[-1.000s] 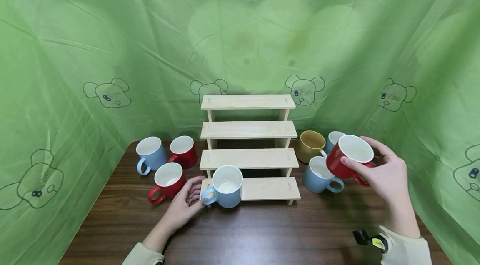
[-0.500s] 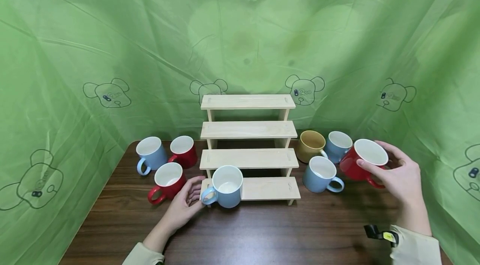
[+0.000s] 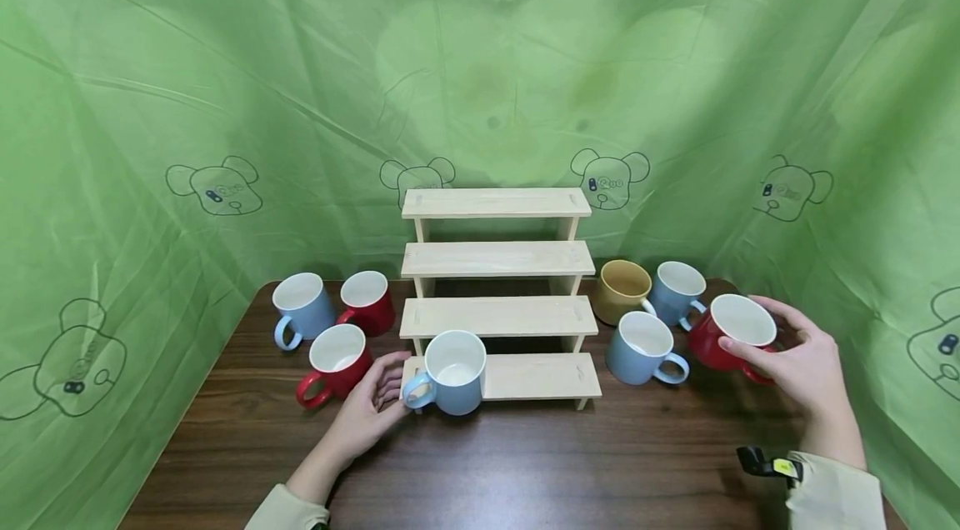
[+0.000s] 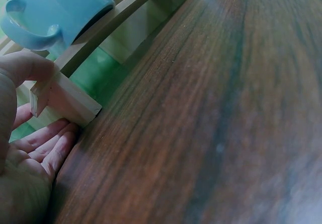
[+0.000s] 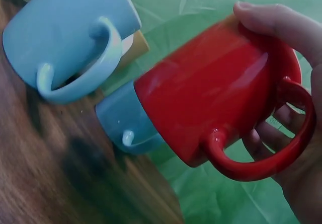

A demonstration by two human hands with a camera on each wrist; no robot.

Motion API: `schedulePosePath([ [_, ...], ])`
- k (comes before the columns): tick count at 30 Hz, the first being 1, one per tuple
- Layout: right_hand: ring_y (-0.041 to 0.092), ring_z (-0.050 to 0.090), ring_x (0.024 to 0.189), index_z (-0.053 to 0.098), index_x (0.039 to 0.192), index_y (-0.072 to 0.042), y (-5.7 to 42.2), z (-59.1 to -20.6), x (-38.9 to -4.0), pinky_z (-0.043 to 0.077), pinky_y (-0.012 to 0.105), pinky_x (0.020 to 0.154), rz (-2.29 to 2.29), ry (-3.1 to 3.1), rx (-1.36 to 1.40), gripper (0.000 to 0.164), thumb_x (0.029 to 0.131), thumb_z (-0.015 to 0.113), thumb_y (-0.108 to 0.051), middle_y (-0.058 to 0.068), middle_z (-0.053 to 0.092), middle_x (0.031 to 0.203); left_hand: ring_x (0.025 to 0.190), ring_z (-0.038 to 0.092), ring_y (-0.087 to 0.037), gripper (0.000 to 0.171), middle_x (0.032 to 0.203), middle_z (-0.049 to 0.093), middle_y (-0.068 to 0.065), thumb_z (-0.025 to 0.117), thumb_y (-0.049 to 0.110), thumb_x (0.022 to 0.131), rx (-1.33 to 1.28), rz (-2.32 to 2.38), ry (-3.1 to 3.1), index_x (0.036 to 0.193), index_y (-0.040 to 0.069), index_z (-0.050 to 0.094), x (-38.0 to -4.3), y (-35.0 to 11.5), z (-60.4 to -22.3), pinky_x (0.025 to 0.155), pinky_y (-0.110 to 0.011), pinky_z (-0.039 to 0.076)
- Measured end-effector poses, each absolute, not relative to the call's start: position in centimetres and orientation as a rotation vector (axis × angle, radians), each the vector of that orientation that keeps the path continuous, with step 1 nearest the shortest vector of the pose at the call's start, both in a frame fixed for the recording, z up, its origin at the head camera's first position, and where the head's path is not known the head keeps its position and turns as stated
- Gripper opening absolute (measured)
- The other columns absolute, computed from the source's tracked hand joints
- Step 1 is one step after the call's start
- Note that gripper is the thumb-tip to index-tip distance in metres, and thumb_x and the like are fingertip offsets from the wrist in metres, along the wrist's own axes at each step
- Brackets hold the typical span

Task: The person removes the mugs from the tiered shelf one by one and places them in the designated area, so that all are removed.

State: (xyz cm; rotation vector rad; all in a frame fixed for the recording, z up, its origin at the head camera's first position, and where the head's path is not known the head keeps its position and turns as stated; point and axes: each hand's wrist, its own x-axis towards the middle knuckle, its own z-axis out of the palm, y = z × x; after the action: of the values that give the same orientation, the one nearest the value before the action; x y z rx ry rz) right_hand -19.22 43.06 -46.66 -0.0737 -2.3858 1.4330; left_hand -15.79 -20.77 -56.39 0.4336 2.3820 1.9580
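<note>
My right hand (image 3: 806, 359) holds a red mug (image 3: 711, 340) by its body near the rim, thumb on the near side. In the right wrist view the red mug (image 5: 211, 88) hangs above the table, its handle free of the fingers. A wooden step rack (image 3: 498, 317) stands mid-table. My left hand (image 3: 367, 413) grips the left end of its lowest step; in the left wrist view the fingers (image 4: 58, 141) lie against the step's leg panel. On that step, right beside this hand, stands a light blue mug (image 3: 456, 384) with its handle toward the hand.
Left of the rack stand a blue mug (image 3: 306, 309), a red mug (image 3: 372, 305) and another red mug (image 3: 341, 363). At right are a yellow mug (image 3: 618, 297), a rear blue mug (image 3: 671, 297) and a front blue mug (image 3: 633, 355). A green curtain (image 3: 495, 80) hangs behind.
My right hand has carried the red mug to the right, away from over the blue mugs, then lowered it. The left hand and the mug beside it have not moved.
</note>
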Motion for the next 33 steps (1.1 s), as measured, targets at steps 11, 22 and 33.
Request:
schedulePosePath([
  [11, 0.0, 0.067, 0.088, 0.065, 0.151, -0.012, 42.9, -49.1, -20.0, 0.059, 0.016, 0.068, 1.468, -2.405, 0.02, 0.076, 0.082, 0.094, 0.002, -0.021, 0.073, 0.114, 0.125, 0.068, -0.022, 0.07, 0.142, 0.067, -0.017, 0.081, 0.003, 0.096, 0.409, 1.951, 2.389, 0.158, 0.01, 0.048, -15.8, -20.8, -56.3, 0.105, -0.023, 0.055],
  [22, -0.003, 0.066, 0.088, 0.065, 0.149, -0.01, 42.9, -50.3, -20.3, 0.054, 0.012, 0.073, 1.383, -2.468, 0.037, 0.075, 0.081, 0.097, -0.006, -0.027, 0.071, 0.109, 0.126, 0.067, -0.027, 0.071, 0.142, 0.067, -0.017, 0.082, 0.004, 0.097, 0.415, 1.948, 2.387, 0.158, 0.009, 0.047, -15.9, -20.8, -56.4, 0.105, -0.023, 0.055],
  [33, -0.004, 0.064, 0.093, 0.061, 0.151, -0.009, 43.4, -51.3, -20.7, 0.053, 0.012, 0.075, 1.34, -2.53, 0.01, 0.076, 0.084, 0.097, -0.014, -0.03, 0.067, 0.112, 0.127, 0.066, -0.027, 0.071, 0.143, 0.067, -0.017, 0.082, 0.003, 0.096, 0.407, 1.948, 2.388, 0.158, 0.008, 0.047, -15.8, -20.8, -56.3, 0.105, -0.023, 0.055],
])
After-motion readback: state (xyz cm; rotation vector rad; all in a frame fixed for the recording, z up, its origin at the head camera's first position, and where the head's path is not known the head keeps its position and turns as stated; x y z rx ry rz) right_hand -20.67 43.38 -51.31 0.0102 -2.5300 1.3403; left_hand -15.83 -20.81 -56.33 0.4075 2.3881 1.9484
